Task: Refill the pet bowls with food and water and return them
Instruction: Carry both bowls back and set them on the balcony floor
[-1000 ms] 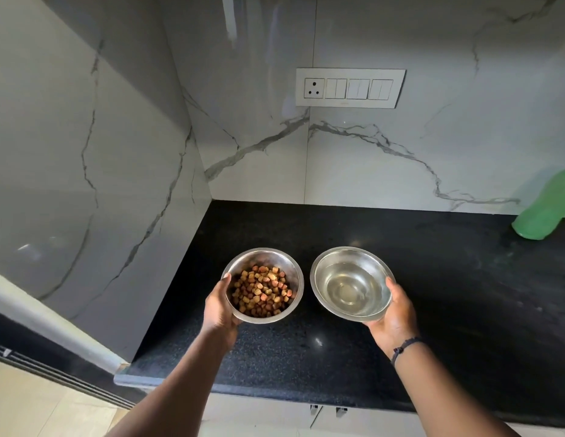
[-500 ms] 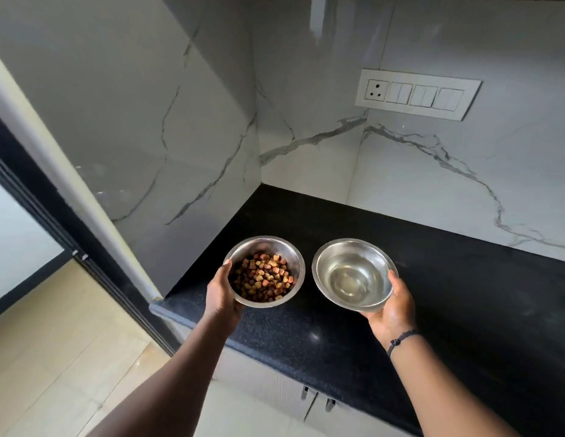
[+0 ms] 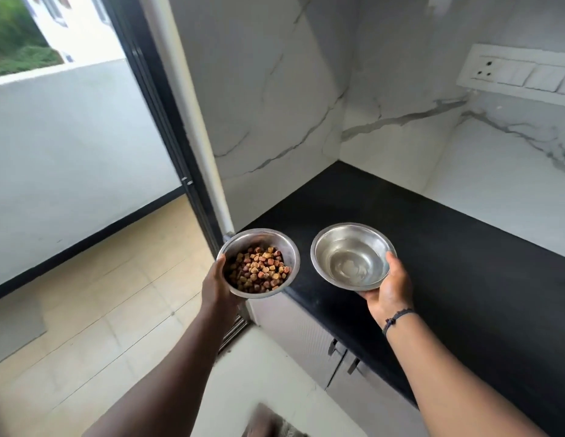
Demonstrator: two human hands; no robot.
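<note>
My left hand (image 3: 215,287) grips the near rim of a steel bowl (image 3: 286,247) filled with brown and red kibble (image 3: 259,269). This bowl hangs in the air just past the left end of the black counter (image 3: 464,263). My right hand (image 3: 390,287) cups a second steel bowl (image 3: 322,247) from below and the right side. It holds clear water (image 3: 350,263) and floats above the counter's left part. Both bowls are level and a small gap separates them.
A dark sliding-door frame (image 3: 167,137) stands left of the counter, with a tiled balcony floor (image 3: 101,294) beyond it. Marble walls back the counter, with a switch plate (image 3: 520,74) at the right. Cabinet handles (image 3: 341,354) sit below. A mat edge (image 3: 268,421) lies near my feet.
The view has swung left, bringing the doorway and balcony into sight. Both bowls have been carried left with it, the kibble bowl now off the counter's end. The green bottle has left the view.
</note>
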